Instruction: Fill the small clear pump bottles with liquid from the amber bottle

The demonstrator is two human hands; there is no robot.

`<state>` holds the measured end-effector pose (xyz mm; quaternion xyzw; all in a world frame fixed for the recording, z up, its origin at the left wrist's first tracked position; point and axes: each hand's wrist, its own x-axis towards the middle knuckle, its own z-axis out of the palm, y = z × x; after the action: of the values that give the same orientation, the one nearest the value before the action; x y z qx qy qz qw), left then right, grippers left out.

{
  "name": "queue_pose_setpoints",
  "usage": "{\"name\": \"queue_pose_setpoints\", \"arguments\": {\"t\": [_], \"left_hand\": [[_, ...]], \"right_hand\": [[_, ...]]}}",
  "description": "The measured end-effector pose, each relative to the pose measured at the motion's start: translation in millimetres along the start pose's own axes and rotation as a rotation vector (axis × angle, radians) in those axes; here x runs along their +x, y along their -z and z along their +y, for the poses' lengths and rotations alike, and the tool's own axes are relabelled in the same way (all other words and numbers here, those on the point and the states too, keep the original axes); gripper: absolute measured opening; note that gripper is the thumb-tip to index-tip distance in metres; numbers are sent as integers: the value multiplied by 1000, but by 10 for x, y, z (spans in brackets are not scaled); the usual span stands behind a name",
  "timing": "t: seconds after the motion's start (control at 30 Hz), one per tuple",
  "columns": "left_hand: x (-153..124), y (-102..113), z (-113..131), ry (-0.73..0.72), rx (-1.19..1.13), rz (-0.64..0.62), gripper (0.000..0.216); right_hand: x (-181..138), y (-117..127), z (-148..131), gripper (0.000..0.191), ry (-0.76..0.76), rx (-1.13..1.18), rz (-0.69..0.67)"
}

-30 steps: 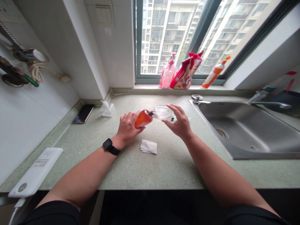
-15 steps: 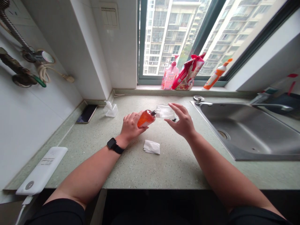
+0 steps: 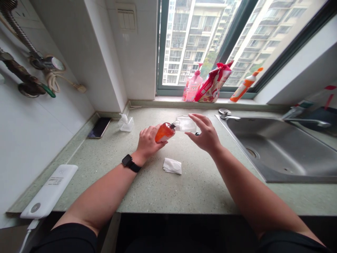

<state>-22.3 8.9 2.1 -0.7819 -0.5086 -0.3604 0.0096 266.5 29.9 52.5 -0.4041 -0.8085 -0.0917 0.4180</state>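
My left hand (image 3: pixel 147 141) is wrapped round an orange bottle (image 3: pixel 163 132) that is tipped on its side, its dark neck pointing right. My right hand (image 3: pixel 205 135) holds a clear plastic bottle (image 3: pixel 185 124) by its far end, with its mouth meeting the orange bottle's neck. Both bottles hover just above the green speckled counter (image 3: pixel 147 186). A small dark cap (image 3: pixel 196 134) lies on the counter under my right hand. A folded white tissue (image 3: pixel 172 166) lies in front of my hands.
A steel sink (image 3: pixel 276 147) with a tap fills the right side. On the window sill stand a pink pump bottle (image 3: pixel 192 86), a red pouch (image 3: pixel 213 84) and an orange-and-white bottle (image 3: pixel 244 86). A phone (image 3: pixel 99 127), a clear pump head (image 3: pixel 125 123) and a white power bank (image 3: pixel 50 191) lie at the left.
The view has shifted slightly. My hands keep the two bottles joined mouth to neck, in nearly the same pose.
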Motion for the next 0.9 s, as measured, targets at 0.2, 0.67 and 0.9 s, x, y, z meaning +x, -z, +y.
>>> {"name": "queue_pose_setpoints", "arguments": {"t": [0.2, 0.67, 0.9], "left_hand": [[1, -17, -14, 6, -27, 16, 86], [5, 27, 32, 31, -81, 23, 83], [7, 14, 14, 25, -82, 24, 83]], "right_hand": [[48, 12, -13, 69, 8, 5, -8], [120, 52, -31, 68, 42, -15, -27], [117, 36, -29, 70, 19, -26, -45]]}}
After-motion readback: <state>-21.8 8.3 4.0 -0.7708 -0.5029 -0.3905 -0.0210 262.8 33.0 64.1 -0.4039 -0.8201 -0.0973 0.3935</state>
